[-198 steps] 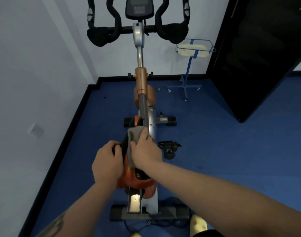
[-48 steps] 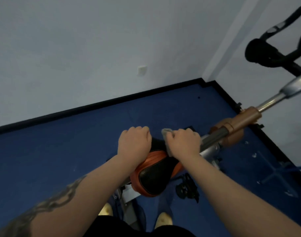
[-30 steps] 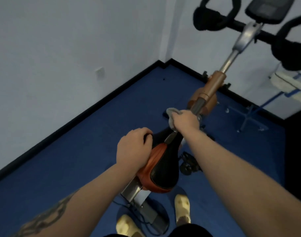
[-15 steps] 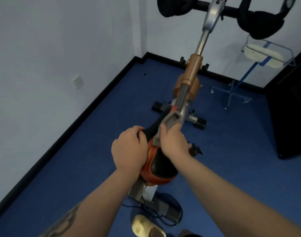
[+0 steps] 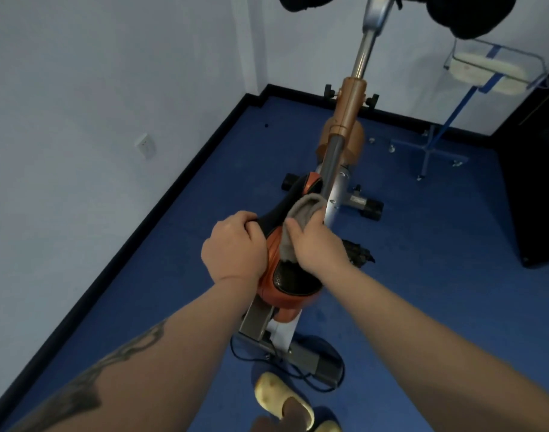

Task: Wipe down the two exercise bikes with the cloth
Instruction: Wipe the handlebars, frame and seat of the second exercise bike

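Here the exercise bike (image 5: pixel 344 132) stands on a blue floor (image 5: pixel 422 275) in the corner of a white-walled room, seen from behind and above. Its saddle (image 5: pixel 285 285) is a rounded wedge, black and finely dimpled on top with a smooth orange rim, narrowing toward the front. A dull grey post runs up from the frame into a copper-coloured sleeve, then a bright chrome tube, to black padded handlebars (image 5: pixel 466 17) cut off by the top edge. The cloth (image 5: pixel 301 213) is grey, soft and bunched (it looks like terry), draped over the saddle's narrow front half.

Around it: a blue-legged wheeled stand (image 5: pixel 438 145) with a wire basket holding something pale, against the far wall; a dark door (image 5: pixel 535 182) at the right; a white wall socket (image 5: pixel 146 145) at the left; a black cable looping by the rear foot; and a pale yellow slipper (image 5: pixel 282 397) at the bottom edge. One black pedal (image 5: pixel 359 255) pokes out just right of the saddle, partly behind the right wrist.

The left hand (image 5: pixel 235 251) grips the saddle's left edge, fingers curled over the rim. The right hand (image 5: pixel 313 244) presses the cloth onto the saddle, thumb and fingers closed around the bunched fabric. Both forearms reach forward, the left one tattooed.
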